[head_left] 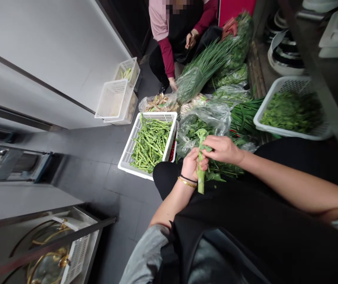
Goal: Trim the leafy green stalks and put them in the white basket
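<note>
A stalk of broccolini [201, 182] is held upright over my lap, its small green floret at the top and its pale cut end below. My left hand [193, 163], wearing a dark band and a gold bracelet at the wrist, is wrapped around the stem's middle. Just above it, my right hand [222, 149] pinches a leaf beside the floret. Under both hands lie loose leaves and an opened clear plastic bag [220, 114] of greens. To the left, a white perforated basket [124, 161] holds many trimmed green stalks [152, 144].
Opposite me a person [169, 51] crouches, one hand beside bundled long green stems [204, 71]. A white basket of leaves [262, 122] stands at right, near a metal shelf [331, 98]. White crates [112, 98] stand by the wall. A metal rack [98, 227] is at lower left.
</note>
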`<state>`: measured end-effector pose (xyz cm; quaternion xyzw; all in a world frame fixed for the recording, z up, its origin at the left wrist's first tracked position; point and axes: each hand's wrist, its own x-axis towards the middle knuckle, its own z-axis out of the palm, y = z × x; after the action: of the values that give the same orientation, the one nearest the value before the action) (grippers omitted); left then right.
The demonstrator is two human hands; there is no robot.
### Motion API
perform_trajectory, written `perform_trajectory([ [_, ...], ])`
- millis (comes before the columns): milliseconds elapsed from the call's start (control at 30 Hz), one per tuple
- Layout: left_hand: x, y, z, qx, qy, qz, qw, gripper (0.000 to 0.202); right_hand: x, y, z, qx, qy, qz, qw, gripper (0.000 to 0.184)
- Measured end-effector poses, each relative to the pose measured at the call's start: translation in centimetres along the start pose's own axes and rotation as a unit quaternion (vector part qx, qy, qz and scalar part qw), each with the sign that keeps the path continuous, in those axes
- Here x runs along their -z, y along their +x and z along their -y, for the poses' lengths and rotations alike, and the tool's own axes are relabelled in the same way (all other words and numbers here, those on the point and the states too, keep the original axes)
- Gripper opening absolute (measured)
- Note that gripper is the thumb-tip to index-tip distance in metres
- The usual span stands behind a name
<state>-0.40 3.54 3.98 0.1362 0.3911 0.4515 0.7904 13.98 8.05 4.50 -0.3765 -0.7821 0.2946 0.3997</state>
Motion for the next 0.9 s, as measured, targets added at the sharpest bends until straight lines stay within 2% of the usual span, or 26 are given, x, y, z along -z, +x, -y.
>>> perform_trajectory([
  [67,0.1,-0.1,-0.4,0.003,-0.013,0.021,1.000,0.012,1.0,0.2,-0.2,-0.073,0.062,0.019,0.995,0.018],
  [133,0.1,-0.2,-0.9,-0.012,-0.016,0.055,0.998,0.007,2.0,0.6,-0.6,-0.170,0.165,0.055,0.970,0.026],
  [233,0.1,-0.2,-1.2,-0.018,-0.002,0.102,0.995,0.009,2.3,1.4,-0.9,-0.222,0.281,0.093,0.929,0.034],
  [300,0.1,0.0,-1.1,-0.009,0.020,0.111,0.994,0.013,1.8,1.9,-1.0,-0.221,0.312,0.091,0.920,0.034],
  [367,0.2,0.3,-0.8,-0.018,0.042,0.104,0.993,0.019,0.9,2.1,-1.1,-0.219,0.303,0.084,0.924,0.032],
  [433,0.4,0.5,-0.5,-0.044,0.047,0.094,0.993,0.023,0.1,2.1,-1.1,-0.189,0.229,0.051,0.953,0.026],
  [533,0.6,0.9,0.0,-0.065,0.033,0.076,0.994,0.023,-0.6,1.5,-0.9,-0.074,0.079,0.001,0.994,0.018],
  [600,0.6,1.1,0.2,-0.071,0.032,0.061,0.995,0.023,-0.6,1.2,-0.9,-0.050,0.052,0.021,0.997,0.018],
  [633,0.6,1.2,0.3,-0.080,0.036,0.052,0.995,0.024,-0.5,1.2,-1.0,-0.080,0.073,0.051,0.993,0.018],
  [700,0.6,1.2,0.4,-0.102,0.051,0.035,0.993,0.026,-0.3,1.3,-1.4,-0.194,0.168,0.113,0.960,0.019],
  [767,0.5,1.3,0.5,-0.117,0.063,0.022,0.991,0.029,-0.1,1.6,-1.9,-0.296,0.291,0.154,0.896,0.026],
  [833,0.4,1.4,0.6,-0.124,0.071,0.017,0.990,0.030,-0.2,1.9,-2.3,-0.342,0.389,0.155,0.841,0.036],
  [900,0.4,1.5,0.8,-0.119,0.081,0.025,0.989,0.030,-0.6,2.1,-2.5,-0.359,0.432,0.124,0.818,0.041],
])
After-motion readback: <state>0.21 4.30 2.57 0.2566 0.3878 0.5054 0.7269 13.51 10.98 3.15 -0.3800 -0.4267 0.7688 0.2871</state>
